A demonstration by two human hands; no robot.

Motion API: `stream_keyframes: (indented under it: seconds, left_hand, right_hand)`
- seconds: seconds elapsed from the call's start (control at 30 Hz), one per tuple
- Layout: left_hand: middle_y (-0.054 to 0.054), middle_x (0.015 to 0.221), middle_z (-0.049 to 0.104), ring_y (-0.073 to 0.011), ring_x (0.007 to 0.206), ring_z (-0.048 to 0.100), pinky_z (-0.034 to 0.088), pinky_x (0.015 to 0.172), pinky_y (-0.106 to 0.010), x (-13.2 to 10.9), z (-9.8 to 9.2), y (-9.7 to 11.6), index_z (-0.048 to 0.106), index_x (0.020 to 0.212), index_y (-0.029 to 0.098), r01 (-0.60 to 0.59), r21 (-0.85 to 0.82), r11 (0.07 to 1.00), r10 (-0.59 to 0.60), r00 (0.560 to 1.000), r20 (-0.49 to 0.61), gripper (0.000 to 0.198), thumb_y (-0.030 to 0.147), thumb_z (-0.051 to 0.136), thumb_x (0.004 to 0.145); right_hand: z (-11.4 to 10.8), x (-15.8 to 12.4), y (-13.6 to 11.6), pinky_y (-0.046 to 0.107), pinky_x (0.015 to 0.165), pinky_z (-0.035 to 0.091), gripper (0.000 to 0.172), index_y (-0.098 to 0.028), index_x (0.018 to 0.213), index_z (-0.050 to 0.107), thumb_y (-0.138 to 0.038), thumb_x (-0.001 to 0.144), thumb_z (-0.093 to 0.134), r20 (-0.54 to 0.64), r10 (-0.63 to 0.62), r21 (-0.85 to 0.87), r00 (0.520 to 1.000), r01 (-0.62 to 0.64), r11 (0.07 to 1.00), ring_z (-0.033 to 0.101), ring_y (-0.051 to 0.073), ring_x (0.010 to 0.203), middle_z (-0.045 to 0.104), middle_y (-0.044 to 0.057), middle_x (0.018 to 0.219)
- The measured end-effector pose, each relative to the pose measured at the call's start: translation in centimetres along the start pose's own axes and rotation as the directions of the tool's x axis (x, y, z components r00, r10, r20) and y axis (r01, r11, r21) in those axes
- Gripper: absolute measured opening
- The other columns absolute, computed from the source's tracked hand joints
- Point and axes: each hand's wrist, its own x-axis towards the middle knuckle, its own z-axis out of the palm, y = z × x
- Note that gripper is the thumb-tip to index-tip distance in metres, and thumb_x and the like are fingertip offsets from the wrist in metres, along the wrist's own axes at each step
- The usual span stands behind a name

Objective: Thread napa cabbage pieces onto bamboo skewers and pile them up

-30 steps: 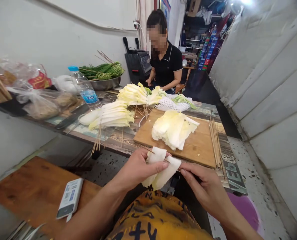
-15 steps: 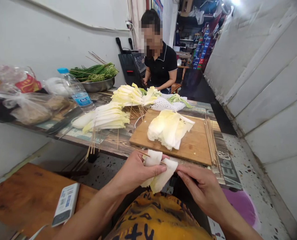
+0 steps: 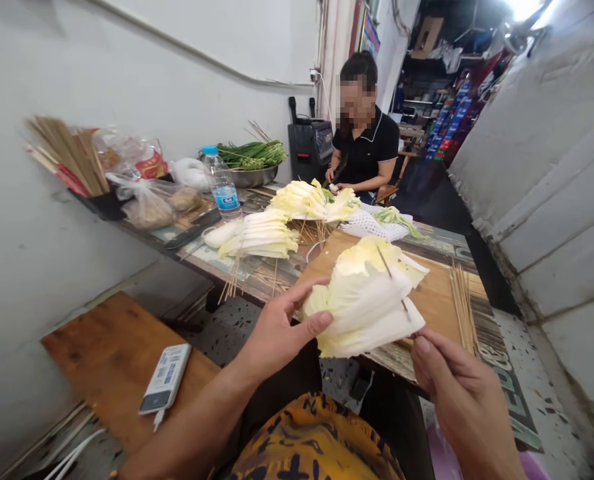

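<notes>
My two bare hands are in front of me at the near edge of a wood-patterned table [image 3: 257, 275], holding up pale cabbage leaves [image 3: 359, 323] between them. My left hand [image 3: 289, 327] is partly curled, thumb on top, gripping the leaves by their left edge. My right hand [image 3: 457, 373] is nearly closed, thumb and forefinger pinching the near end of a thin skewer [image 3: 384, 261] that slants through the leaves, showing on their surface in two short stretches. Just beyond is a wooden chopping board [image 3: 439, 293]; the raised leaves cover much of it, and I cannot tell whether others lie behind them. Loose skewers [image 3: 463, 303] lie along its right side. Left of the board, skewered cabbage [image 3: 259, 235] is laid in a row, sticks poking over the table's near edge, with a yellower heap [image 3: 299, 200] farther back. Farther left stand a blue-capped water bottle [image 3: 225, 190] and a metal bowl [image 3: 257, 177] of green vegetables [image 3: 254, 155]. Across the table, a person in a black polo shirt [image 3: 369, 150] sits with both hands low. Near me on the left, a white device [image 3: 167, 377] rests on a wooden bench [image 3: 101, 353].
</notes>
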Motion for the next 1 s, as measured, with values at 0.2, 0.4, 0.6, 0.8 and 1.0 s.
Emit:
stream_keyframes:
  seconds: [0.2,0.4,0.6,0.8,1.0]
  left_hand:
    - [-0.011,0.120,0.063,-0.0256,0.109,0.059,0.046,0.094,-0.036,0.4,-1.9,-0.3,0.056,0.124,0.017,0.029,-0.430,0.902,-0.040,0.999,-0.018,0.052,0.033,0.069,0.076]
    - [-0.009,0.123,0.061,-0.0223,0.111,0.058,0.047,0.094,-0.033,1.6,-5.6,1.1,0.050,0.129,0.020,-0.109,-0.392,0.914,0.005,0.966,-0.257,0.055,0.025,0.068,0.077]
    - [-0.009,0.104,0.070,-0.0230,0.094,0.065,0.052,0.082,-0.030,0.2,-7.4,0.6,0.066,0.110,0.019,0.104,-0.078,0.991,-0.111,0.990,-0.089,0.039,0.034,0.069,0.075]
    - [-0.007,0.094,0.073,-0.0238,0.090,0.065,0.049,0.087,-0.037,2.2,-3.3,-0.5,0.071,0.094,0.021,-0.177,0.483,0.858,0.183,0.983,0.034,0.022,0.035,0.064,0.078]
    - [-0.011,0.137,0.049,-0.0276,0.132,0.036,0.021,0.107,-0.053,6.5,4.1,-2.7,0.056,0.123,0.023,-0.693,0.674,0.256,0.295,0.720,0.628,0.042,0.008,0.041,0.086]
  right_hand:
    - [5.4,4.2,-2.2,0.018,0.038,0.012,0.021,-0.018,0.083,0.062,-0.038,0.079,0.066,0.266,0.191,0.444,0.945,-0.296,0.846,0.020,0.004,0.042,0.030,-0.009,0.054]
    - [10.4,6.5,-3.4,0.018,0.038,0.011,0.027,-0.016,0.094,0.064,-0.035,0.076,0.068,0.401,0.164,0.458,0.901,-0.353,0.816,0.019,0.002,0.040,0.041,-0.008,0.057]
    - [5.5,3.1,-2.9,0.016,0.037,0.027,0.019,-0.019,0.086,0.071,-0.036,0.083,0.061,0.186,0.042,0.276,0.982,-0.094,0.956,0.034,0.005,0.042,0.041,-0.006,0.050]
    - [-4.7,-2.8,-1.0,0.025,0.065,0.057,0.020,-0.025,0.094,0.076,-0.028,0.082,0.061,0.155,-0.068,-0.375,0.986,0.122,0.919,0.070,0.021,0.073,0.076,0.005,0.083]
    - [-8.2,-5.4,1.4,0.024,0.066,0.059,0.025,-0.028,0.102,0.074,-0.024,0.082,0.059,0.162,-0.107,-0.472,0.981,0.172,0.865,0.072,0.021,0.075,0.076,0.004,0.091]
